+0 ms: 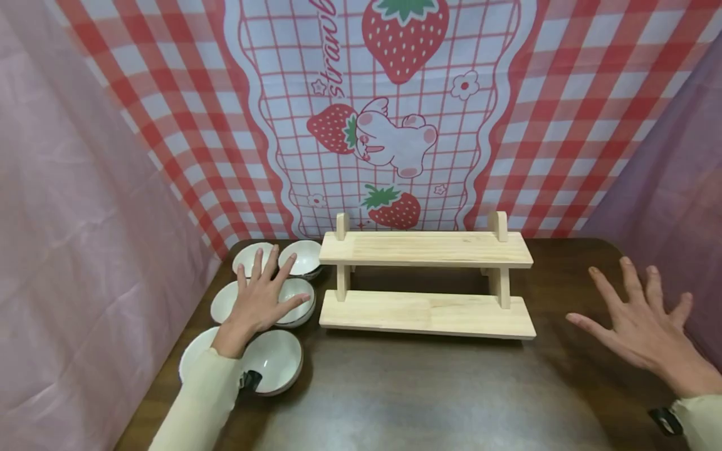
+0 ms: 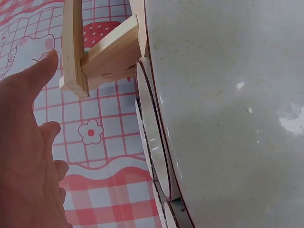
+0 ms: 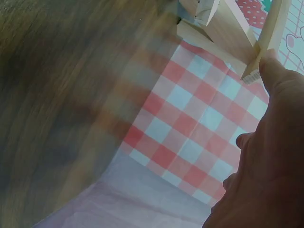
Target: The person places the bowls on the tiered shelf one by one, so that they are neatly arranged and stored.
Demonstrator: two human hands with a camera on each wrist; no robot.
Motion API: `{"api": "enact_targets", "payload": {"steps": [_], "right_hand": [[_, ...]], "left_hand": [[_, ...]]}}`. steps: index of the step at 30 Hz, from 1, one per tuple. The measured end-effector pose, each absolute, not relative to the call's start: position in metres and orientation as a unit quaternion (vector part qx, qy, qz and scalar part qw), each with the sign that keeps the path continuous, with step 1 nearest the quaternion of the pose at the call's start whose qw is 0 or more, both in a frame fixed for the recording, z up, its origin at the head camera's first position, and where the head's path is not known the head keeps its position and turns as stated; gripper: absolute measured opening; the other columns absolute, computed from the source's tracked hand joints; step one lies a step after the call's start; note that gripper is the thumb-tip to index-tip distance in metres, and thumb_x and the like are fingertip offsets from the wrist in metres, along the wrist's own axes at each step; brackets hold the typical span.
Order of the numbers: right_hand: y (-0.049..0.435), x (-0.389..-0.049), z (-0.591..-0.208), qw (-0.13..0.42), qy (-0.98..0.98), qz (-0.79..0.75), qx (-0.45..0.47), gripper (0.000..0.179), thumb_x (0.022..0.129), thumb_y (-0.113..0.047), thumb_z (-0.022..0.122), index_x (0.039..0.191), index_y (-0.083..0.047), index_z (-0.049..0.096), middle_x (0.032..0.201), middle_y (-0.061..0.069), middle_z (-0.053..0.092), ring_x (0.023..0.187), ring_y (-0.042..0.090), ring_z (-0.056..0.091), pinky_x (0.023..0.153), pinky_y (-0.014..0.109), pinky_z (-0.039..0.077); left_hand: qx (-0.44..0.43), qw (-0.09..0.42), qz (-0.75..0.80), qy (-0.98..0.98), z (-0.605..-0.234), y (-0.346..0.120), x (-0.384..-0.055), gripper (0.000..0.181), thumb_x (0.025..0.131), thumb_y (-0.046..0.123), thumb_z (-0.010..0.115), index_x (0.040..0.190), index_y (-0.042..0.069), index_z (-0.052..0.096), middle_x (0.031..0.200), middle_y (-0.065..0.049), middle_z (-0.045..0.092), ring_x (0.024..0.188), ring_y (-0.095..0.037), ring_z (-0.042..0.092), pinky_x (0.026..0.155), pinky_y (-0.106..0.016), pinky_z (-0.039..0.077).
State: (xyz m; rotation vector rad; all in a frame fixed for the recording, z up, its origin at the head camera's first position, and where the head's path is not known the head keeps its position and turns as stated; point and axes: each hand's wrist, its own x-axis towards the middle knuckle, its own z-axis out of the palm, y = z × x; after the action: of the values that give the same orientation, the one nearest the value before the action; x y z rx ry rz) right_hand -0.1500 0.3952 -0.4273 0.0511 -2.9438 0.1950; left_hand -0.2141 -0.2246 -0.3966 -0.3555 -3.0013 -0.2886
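Note:
Several white bowls with dark rims are grouped at the left of the table, among them a front bowl (image 1: 274, 362) and a back bowl (image 1: 301, 257). Over this group my left hand (image 1: 256, 305) is held with fingers spread, gripping nothing. In the left wrist view, a bowl's pale speckled inside (image 2: 228, 104) fills the right side, and the left hand (image 2: 31, 142) shows apart from it. My right hand (image 1: 648, 326), also spread and holding nothing, is over the table's right side. Between the hands stands a two-tier wooden shelf (image 1: 425, 313).
The dark wooden table (image 1: 417, 394) runs up to a red-and-white checked cloth (image 1: 564, 125) with strawberry prints behind the shelf. Pink cloth (image 1: 101, 250) hangs along the left side, and purple cloth (image 1: 665, 175) along the right.

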Motion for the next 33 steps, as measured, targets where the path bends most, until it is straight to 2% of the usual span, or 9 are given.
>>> {"api": "enact_targets", "payload": {"steps": [10,13,17,21,26,33], "right_hand": [[0.387,-0.153,-0.434,0.092,-0.991,0.089,0.035,0.101,0.089,-0.065,0.058,0.162,-0.02,0.005,0.166,0.023,-0.017,0.148,0.06,-0.01,0.09,0.095,0.003],[0.383,-0.154,-0.437,0.092,-0.987,0.121,0.056,0.097,0.09,-0.059,0.062,0.162,-0.02,0.01,0.167,0.026,-0.008,0.146,0.061,0.005,0.089,0.09,0.012],[0.378,-0.155,-0.442,0.094,-0.981,0.149,0.084,0.09,0.091,-0.05,0.066,0.161,-0.018,0.018,0.164,0.031,0.01,0.135,0.063,0.028,0.085,0.081,0.023],[0.374,-0.156,-0.448,0.092,-0.977,0.164,0.098,0.085,0.092,-0.046,0.067,0.16,-0.015,0.024,0.156,0.034,0.027,0.126,0.062,0.039,0.082,0.078,0.03],[0.369,-0.16,-0.455,0.072,-0.973,0.189,0.11,0.079,0.094,-0.043,0.066,0.158,-0.013,0.029,0.147,0.033,0.04,0.123,0.058,0.045,0.081,0.078,0.039],[0.362,-0.166,-0.467,0.056,-0.958,0.252,0.125,0.071,0.095,-0.035,0.067,0.152,-0.003,0.038,0.144,0.034,0.047,0.126,0.056,0.045,0.09,0.071,0.04]], "left_hand": [[-0.099,0.056,-0.109,-0.988,-0.391,-0.232,-0.205,0.093,0.09,0.064,0.058,0.162,0.024,0.017,0.17,-0.018,0.003,0.155,-0.046,-0.005,0.12,-0.075,-0.002],[-0.091,0.064,-0.127,-0.986,-0.388,-0.237,-0.2,0.093,0.09,0.062,0.06,0.162,0.022,0.017,0.169,-0.021,0.002,0.155,-0.048,-0.006,0.119,-0.076,0.0],[-0.086,0.077,-0.147,-0.982,-0.384,-0.244,-0.192,0.092,0.09,0.057,0.063,0.162,0.019,0.019,0.168,-0.023,0.002,0.154,-0.049,-0.004,0.119,-0.076,0.004],[-0.086,0.089,-0.159,-0.98,-0.383,-0.25,-0.184,0.091,0.09,0.053,0.065,0.161,0.015,0.022,0.167,-0.025,0.006,0.153,-0.052,0.001,0.118,-0.075,0.008],[-0.087,0.107,-0.179,-0.974,-0.384,-0.261,-0.173,0.088,0.089,0.045,0.068,0.158,0.01,0.026,0.163,-0.03,0.015,0.149,-0.056,0.01,0.114,-0.076,0.015],[-0.072,0.126,-0.212,-0.966,-0.386,-0.284,-0.158,0.085,0.088,0.037,0.072,0.155,0.005,0.031,0.159,-0.032,0.024,0.145,-0.054,0.022,0.106,-0.081,0.022]]}}
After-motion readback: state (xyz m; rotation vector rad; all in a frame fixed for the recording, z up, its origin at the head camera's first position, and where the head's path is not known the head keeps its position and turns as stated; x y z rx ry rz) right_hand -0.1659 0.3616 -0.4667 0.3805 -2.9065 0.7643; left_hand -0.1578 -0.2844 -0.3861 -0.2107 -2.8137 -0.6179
